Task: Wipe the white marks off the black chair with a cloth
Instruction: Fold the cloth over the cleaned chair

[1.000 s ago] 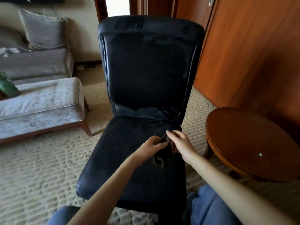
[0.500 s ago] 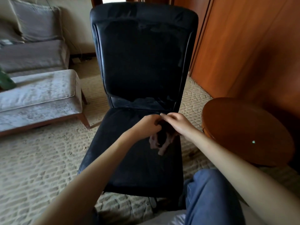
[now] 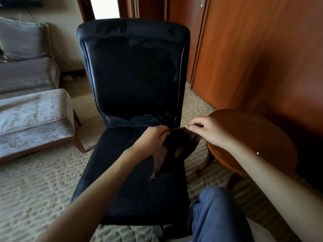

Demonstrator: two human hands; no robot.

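Note:
A black padded chair (image 3: 134,81) stands in front of me, with faint whitish smears near the top of its backrest, at the seat joint and along the seat's left edge. Above the right rear of the seat I hold a dark brown cloth (image 3: 181,144) stretched between both hands. My left hand (image 3: 153,138) pinches its left top corner. My right hand (image 3: 208,130) pinches the right top corner, out past the chair's right edge. The cloth hangs down from that top edge, a loose tail drooping over the seat.
A round brown wooden table (image 3: 253,137) stands close to the chair's right. A wooden wardrobe wall (image 3: 253,55) rises behind it. A grey upholstered bench (image 3: 33,117) and a sofa (image 3: 22,70) fill the left. My knee in blue jeans (image 3: 215,213) is at the bottom right. Beige carpet covers the floor.
My hands were together on the bunched cloth; they have since drawn apart, the right one moving right, and the cloth is now spread out between them.

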